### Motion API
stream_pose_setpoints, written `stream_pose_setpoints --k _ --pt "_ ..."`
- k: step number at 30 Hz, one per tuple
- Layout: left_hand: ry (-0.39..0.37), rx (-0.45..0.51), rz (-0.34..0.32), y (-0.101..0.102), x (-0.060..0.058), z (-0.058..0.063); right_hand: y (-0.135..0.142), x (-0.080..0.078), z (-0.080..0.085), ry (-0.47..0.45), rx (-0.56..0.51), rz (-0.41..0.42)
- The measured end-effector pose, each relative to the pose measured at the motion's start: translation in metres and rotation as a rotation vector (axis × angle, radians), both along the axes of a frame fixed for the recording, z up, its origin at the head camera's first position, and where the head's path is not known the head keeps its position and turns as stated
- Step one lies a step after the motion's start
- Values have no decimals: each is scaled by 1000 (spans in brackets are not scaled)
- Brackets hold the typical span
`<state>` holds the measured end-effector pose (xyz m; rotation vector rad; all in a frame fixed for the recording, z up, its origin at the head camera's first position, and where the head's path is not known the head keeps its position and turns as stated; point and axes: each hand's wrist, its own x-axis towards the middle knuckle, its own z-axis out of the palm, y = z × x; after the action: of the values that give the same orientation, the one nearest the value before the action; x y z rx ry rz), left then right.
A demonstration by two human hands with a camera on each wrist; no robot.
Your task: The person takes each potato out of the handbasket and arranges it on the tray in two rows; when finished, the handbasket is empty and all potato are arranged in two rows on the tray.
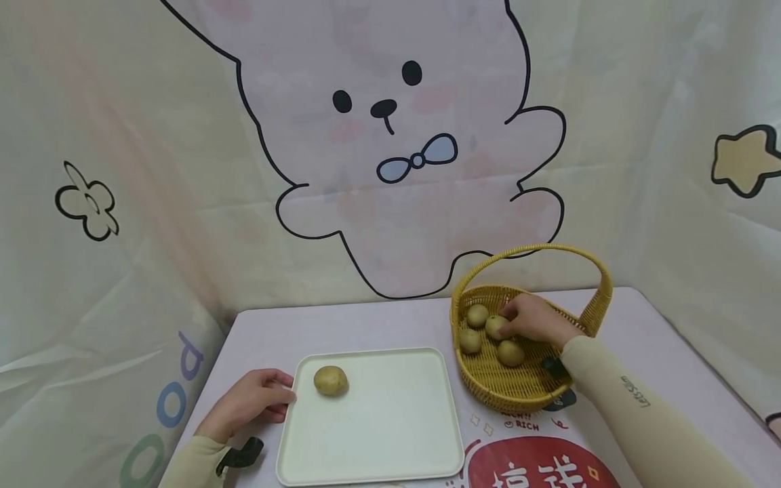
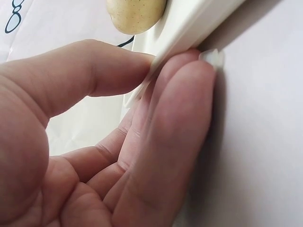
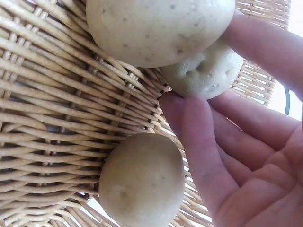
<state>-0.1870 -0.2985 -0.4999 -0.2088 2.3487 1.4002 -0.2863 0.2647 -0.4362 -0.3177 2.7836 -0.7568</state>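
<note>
My left hand (image 1: 253, 401) pinches the left rim of a white rectangular tray (image 1: 378, 434); in the left wrist view the thumb (image 2: 118, 71) lies over the rim and the fingers are curled beneath it. One yellowish potato (image 1: 331, 381) lies in the tray's far left corner. Inside a yellow wicker basket (image 1: 488, 394), my right hand (image 1: 537, 320) grips a potato (image 3: 203, 75) between thumb and fingertips. Other potatoes are around it: one (image 3: 161, 28) partly covers it in the right wrist view, and another (image 3: 142, 179) sits lower, against the weave.
The basket's tall arched handle (image 1: 537, 248) rises over the right hand. A white table (image 1: 366, 332) carries tray and basket, with a red printed patch (image 1: 543, 461) at the front. Curtains with a cartoon bear (image 1: 390, 224) hang behind and at both sides.
</note>
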Motion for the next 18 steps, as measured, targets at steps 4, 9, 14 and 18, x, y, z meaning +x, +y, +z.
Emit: stream_pose_setpoints --k 4,9,14,18 --pt "4 -4 0 1 0 0 0 2 6 7 -5 1" --pt "13 -9 -6 1 -2 -1 -1 7 18 4 -17 16" --pt "10 -2 -10 0 -1 0 -6 18 30 16 -24 18" --pt "7 3 -13 0 -2 0 -12 31 41 36 -40 29"
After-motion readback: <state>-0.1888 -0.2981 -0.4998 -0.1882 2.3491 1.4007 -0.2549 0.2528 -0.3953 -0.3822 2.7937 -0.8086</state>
